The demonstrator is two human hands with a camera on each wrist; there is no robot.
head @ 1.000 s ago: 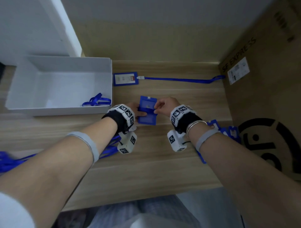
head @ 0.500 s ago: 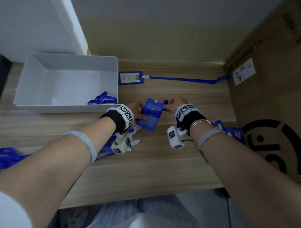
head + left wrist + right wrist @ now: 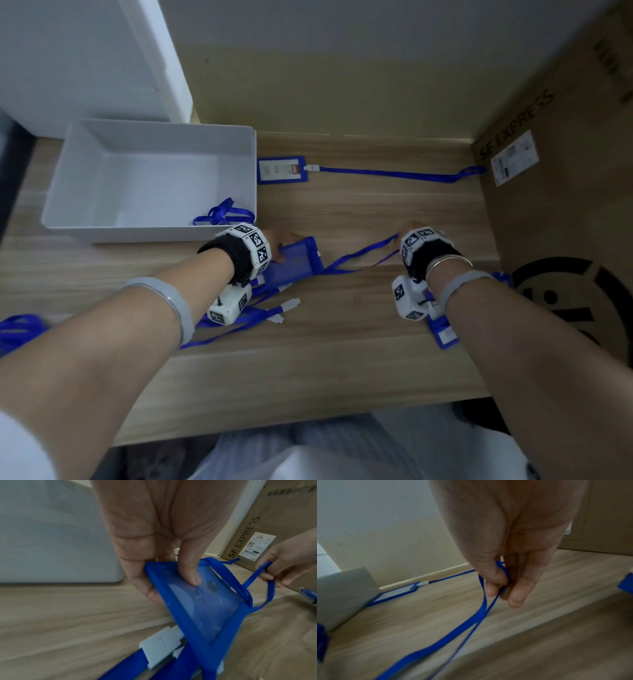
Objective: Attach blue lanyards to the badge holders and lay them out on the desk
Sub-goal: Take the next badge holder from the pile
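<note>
I count three badge holders: one held (image 3: 295, 261), one laid out at upper centre (image 3: 283, 169), one at lower right (image 3: 444, 331). One white tray (image 3: 102, 229), one cardboard box (image 3: 565, 219), my two hands.

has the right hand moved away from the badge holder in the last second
Yes. The right hand has pulled rightward toward the cardboard box, drawing the lanyard out from the badge holder.

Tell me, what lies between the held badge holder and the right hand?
A blue lanyard spans from the badge holder to the right hand, over bare desk; head view shows it.
</note>
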